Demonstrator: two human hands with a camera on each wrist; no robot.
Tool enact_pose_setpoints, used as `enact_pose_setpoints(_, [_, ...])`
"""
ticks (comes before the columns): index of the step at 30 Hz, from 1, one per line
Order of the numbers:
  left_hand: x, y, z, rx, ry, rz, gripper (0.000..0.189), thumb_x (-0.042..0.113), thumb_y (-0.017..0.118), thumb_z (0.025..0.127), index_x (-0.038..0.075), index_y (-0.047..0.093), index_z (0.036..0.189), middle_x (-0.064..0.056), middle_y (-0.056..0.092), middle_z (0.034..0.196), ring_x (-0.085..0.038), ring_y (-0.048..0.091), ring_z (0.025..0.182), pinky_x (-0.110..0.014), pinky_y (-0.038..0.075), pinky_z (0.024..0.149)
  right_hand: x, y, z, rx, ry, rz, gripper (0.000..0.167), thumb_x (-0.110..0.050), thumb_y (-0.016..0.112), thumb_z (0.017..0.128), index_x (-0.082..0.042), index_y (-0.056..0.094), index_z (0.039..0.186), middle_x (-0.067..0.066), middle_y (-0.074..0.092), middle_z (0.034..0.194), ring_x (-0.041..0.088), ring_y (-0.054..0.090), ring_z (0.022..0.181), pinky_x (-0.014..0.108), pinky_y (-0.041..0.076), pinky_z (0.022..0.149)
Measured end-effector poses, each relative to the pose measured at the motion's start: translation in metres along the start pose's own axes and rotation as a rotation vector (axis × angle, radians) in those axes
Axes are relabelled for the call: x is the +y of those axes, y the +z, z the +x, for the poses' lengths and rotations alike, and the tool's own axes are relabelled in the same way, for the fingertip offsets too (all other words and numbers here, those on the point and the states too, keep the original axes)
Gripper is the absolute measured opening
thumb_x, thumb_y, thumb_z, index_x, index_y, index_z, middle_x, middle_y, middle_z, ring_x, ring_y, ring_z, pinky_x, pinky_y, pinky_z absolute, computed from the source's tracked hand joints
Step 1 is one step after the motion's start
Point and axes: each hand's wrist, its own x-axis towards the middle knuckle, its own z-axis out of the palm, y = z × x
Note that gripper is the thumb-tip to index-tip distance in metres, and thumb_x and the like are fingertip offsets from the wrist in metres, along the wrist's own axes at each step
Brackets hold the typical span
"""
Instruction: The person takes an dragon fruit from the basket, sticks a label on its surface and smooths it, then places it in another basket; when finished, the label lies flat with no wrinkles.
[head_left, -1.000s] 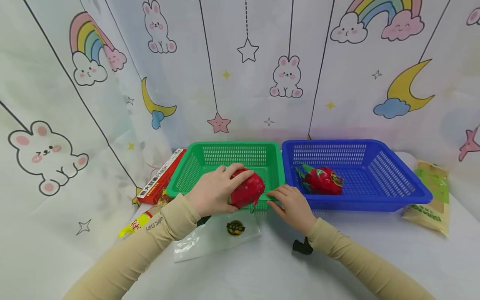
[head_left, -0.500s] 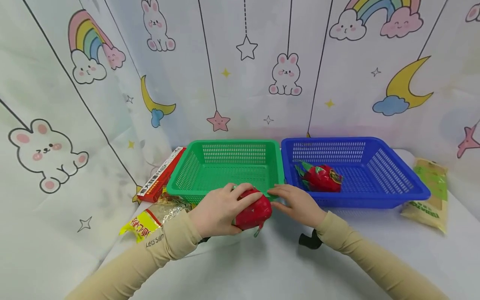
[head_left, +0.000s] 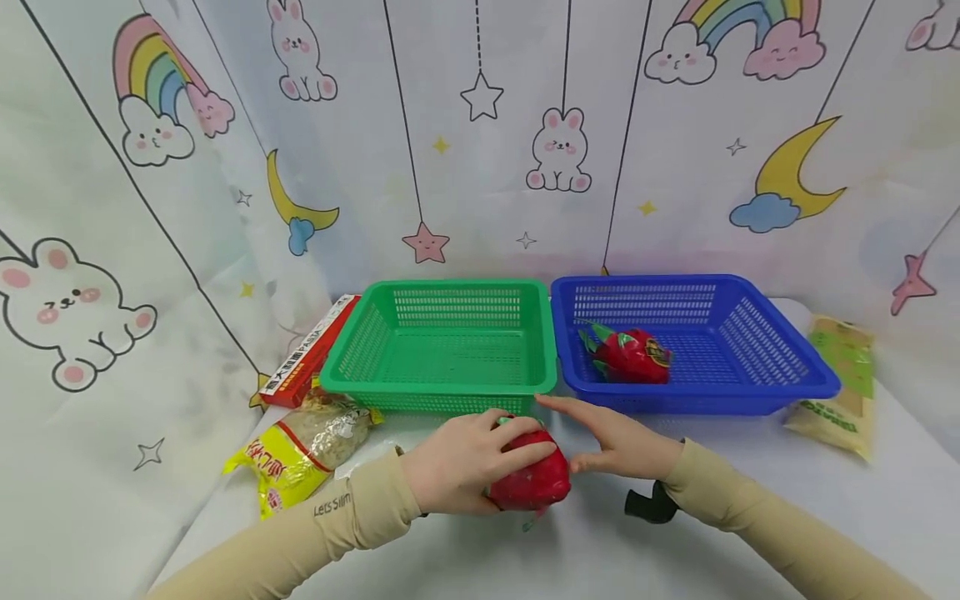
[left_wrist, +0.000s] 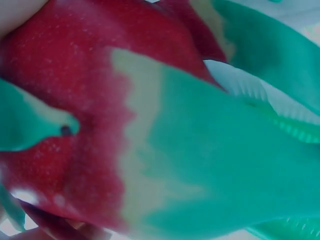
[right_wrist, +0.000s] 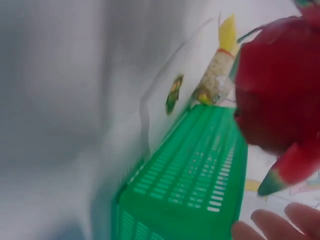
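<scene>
My left hand (head_left: 468, 462) grips a red dragon fruit (head_left: 534, 479) in front of the green basket, with fingers over its top. In the left wrist view the fruit's red skin and green-tipped scales (left_wrist: 210, 155) fill most of the picture. Just right of the fruit, my right hand (head_left: 626, 440) holds nothing, its fingers extended and thumb close to the fruit's side. A second dragon fruit (head_left: 636, 357), with a dark label, lies in the blue basket's left part. The green basket (head_left: 442, 389) holds nothing in the head view.
The blue basket (head_left: 712, 392) stands beside the green one. At left lie a red pasta box (head_left: 307, 354) and a yellow-ended food bag (head_left: 315, 437). A tan packet (head_left: 836, 392) is at right. The right wrist view shows a clear bag with a dark label (right_wrist: 174, 94).
My left hand has brought the dragon fruit from over the green basket's front rim toward me and slightly right. My right hand has come off the rim area, moving nearer and rightward.
</scene>
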Motion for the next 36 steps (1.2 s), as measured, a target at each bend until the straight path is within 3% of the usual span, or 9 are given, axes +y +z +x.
enact_pose_setpoints(4, [0.005, 0.009, 0.005, 0.002, 0.063, 0.016, 0.081, 0.049, 0.081, 0.061, 0.021, 0.048, 0.129, -0.001, 0.052, 0.124, -0.022, 0.057, 0.101, -0.029, 0.054, 0.078, -0.004, 0.001, -0.011, -0.062, -0.014, 0.047, 0.089, -0.044, 0.069, 0.077, -0.014, 0.023, 0.147, 0.003, 0.033, 0.148, 0.024, 0.036, 0.133, 0.048, 0.042, 0.098])
enact_pose_setpoints(9, [0.010, 0.021, 0.011, 0.067, 0.144, 0.037, 0.077, 0.051, 0.079, 0.062, 0.021, 0.050, 0.127, -0.001, 0.053, 0.123, -0.023, 0.056, 0.101, -0.029, 0.053, 0.080, -0.006, 0.003, -0.022, -0.079, -0.031, 0.042, 0.093, -0.050, 0.069, 0.073, -0.013, 0.025, 0.147, 0.005, 0.037, 0.145, 0.020, 0.038, 0.132, 0.047, 0.042, 0.099])
enact_pose_setpoints(16, [0.017, 0.035, 0.021, 0.145, 0.212, 0.000, 0.064, 0.053, 0.072, 0.071, 0.023, 0.052, 0.124, 0.000, 0.051, 0.124, -0.021, 0.054, 0.103, -0.027, 0.051, 0.086, -0.004, 0.002, -0.037, -0.088, -0.034, 0.021, 0.096, -0.043, 0.076, 0.070, -0.013, 0.026, 0.145, 0.000, 0.038, 0.144, 0.019, 0.040, 0.130, 0.044, 0.043, 0.098])
enact_pose_setpoints(21, [0.021, 0.045, 0.027, 0.204, 0.259, 0.042, 0.058, 0.054, 0.065, 0.078, 0.023, 0.053, 0.125, 0.000, 0.053, 0.123, -0.021, 0.052, 0.107, -0.026, 0.049, 0.088, -0.005, 0.003, -0.047, -0.060, -0.050, 0.044, 0.097, -0.039, 0.079, 0.067, -0.013, 0.027, 0.145, 0.000, 0.040, 0.141, 0.015, 0.044, 0.124, 0.036, 0.045, 0.095])
enact_pose_setpoints(24, [0.024, 0.052, 0.030, 0.225, 0.279, 0.059, 0.052, 0.052, 0.061, 0.082, 0.024, 0.053, 0.125, 0.000, 0.053, 0.124, -0.022, 0.052, 0.110, -0.027, 0.048, 0.090, -0.003, 0.006, -0.051, -0.047, -0.064, 0.075, 0.099, -0.040, 0.079, 0.066, -0.012, 0.026, 0.144, -0.002, 0.043, 0.137, 0.011, 0.046, 0.114, 0.029, 0.046, 0.088])
enact_pose_setpoints(29, [0.028, 0.060, 0.033, 0.224, 0.298, 0.063, 0.045, 0.044, 0.059, 0.087, 0.026, 0.052, 0.127, 0.000, 0.052, 0.126, -0.026, 0.052, 0.113, -0.028, 0.048, 0.092, -0.003, 0.009, -0.059, -0.055, -0.004, 0.110, 0.101, -0.042, 0.080, 0.064, -0.015, 0.025, 0.144, -0.006, 0.043, 0.131, 0.005, 0.047, 0.098, 0.024, 0.047, 0.076])
enact_pose_setpoints(33, [0.029, 0.064, 0.035, 0.241, 0.310, 0.083, 0.039, 0.041, 0.055, 0.090, 0.027, 0.052, 0.127, 0.001, 0.051, 0.127, -0.027, 0.052, 0.114, -0.030, 0.047, 0.094, -0.002, 0.009, -0.063, -0.050, 0.009, 0.114, 0.101, -0.043, 0.080, 0.064, -0.015, 0.025, 0.144, -0.005, 0.042, 0.130, 0.006, 0.047, 0.096, 0.024, 0.047, 0.072])
enact_pose_setpoints(36, [0.028, 0.068, 0.037, 0.254, 0.318, 0.113, 0.037, 0.041, 0.053, 0.091, 0.028, 0.052, 0.126, 0.002, 0.051, 0.126, -0.028, 0.052, 0.115, -0.030, 0.047, 0.093, -0.002, 0.009, -0.065, -0.034, 0.011, 0.087, 0.102, -0.044, 0.080, 0.064, -0.015, 0.025, 0.144, -0.005, 0.042, 0.131, 0.007, 0.048, 0.102, 0.025, 0.048, 0.077])
